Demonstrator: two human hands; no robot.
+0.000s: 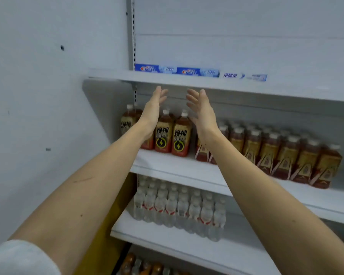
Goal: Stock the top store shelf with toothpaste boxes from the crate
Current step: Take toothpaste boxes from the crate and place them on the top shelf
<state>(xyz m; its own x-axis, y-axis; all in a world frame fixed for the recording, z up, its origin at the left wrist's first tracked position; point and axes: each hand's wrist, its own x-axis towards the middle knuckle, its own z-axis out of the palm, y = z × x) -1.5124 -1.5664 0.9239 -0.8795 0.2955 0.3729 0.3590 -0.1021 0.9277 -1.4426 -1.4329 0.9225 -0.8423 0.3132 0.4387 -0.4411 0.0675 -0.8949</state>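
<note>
Toothpaste boxes sit in a single row on the white metal top shelf (187,81), in the upper middle of the frame: two blue cardboard boxes (155,68) and (197,72) laid end to end from the grey upright at the left, then a white-and-blue box (243,76) just to their right. Each lies flat with its long axis running left to right along the shelf, printed face toward the camera.

Both hands are raised just below the shelf's front edge, empty, palms facing one another with fingers straight and loosely spread. The left hand (154,108) is under the first blue box, the right hand (200,110) under the second; neither touches a box or the shelf. The row therefore lies straight above and slightly behind the fingertips.

Bare shelf runs on to the right of the white-and-blue box, so judging by that, more stock is wanted there, and the right hand is the nearer one to that space. The crate is not in view.

Below, brown tea bottles with white caps (171,133) fill the middle shelf, and clear shrink-wrapped water bottles (179,209) stand on the shelf under that.
</note>
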